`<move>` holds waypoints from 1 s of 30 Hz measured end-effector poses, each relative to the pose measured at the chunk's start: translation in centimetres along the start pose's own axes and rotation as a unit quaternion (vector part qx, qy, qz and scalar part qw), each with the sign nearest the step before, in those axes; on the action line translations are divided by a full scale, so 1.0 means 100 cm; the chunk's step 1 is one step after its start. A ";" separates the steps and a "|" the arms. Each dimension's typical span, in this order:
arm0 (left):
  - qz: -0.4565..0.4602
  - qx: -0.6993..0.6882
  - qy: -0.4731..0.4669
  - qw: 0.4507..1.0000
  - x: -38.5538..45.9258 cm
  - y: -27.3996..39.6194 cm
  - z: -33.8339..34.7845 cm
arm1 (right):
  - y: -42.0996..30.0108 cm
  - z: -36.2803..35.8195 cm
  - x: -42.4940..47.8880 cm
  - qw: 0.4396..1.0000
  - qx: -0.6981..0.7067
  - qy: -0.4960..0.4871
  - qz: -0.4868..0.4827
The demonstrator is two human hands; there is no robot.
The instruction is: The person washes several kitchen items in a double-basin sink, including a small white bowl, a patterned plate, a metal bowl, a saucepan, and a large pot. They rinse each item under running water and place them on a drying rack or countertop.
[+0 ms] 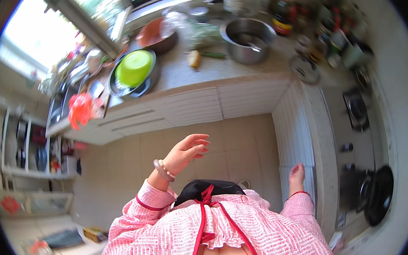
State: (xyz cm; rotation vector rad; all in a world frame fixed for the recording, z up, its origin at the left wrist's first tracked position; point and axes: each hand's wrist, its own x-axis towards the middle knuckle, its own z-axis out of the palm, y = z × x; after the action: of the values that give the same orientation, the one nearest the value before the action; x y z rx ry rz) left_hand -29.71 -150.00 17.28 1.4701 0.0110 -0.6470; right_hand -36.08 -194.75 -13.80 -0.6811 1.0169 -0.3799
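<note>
My left hand (pixel 186 154) is held over the tiled floor in front of my body, fingers loosely bent and apart, with nothing in it. A bangle and a beaded bracelet (pixel 164 170) circle that wrist. My right hand (pixel 297 175) hangs beside the white cabinet front (pixel 294 135) on the right. It is seen nearly edge-on, so its fingers are partly hidden; no object shows in it. On the counter ahead stand a steel pot (pixel 247 53) with a utensil inside, a green chili pepper (pixel 214 55) and a yellowish cut piece of food (pixel 194 59).
A lime-green bowl (pixel 134 67) rests in a basin at the counter's left, near a red plastic bag (pixel 80 109). A glass lid (pixel 305 69) lies by the corner. Along the right runs a gas stove (pixel 356 108) with a black pan (pixel 380 195). Bottles crowd the back.
</note>
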 end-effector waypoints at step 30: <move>-0.478 0.446 0.583 0.483 -0.521 -0.060 -0.749 | 0.532 0.442 -0.970 -0.051 0.396 -0.828 -0.394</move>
State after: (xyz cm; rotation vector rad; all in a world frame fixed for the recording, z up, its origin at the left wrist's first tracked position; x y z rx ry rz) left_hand -47.44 -60.44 22.17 2.6663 1.9893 -0.3041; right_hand -45.60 -83.78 28.40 -0.0013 3.8519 1.0078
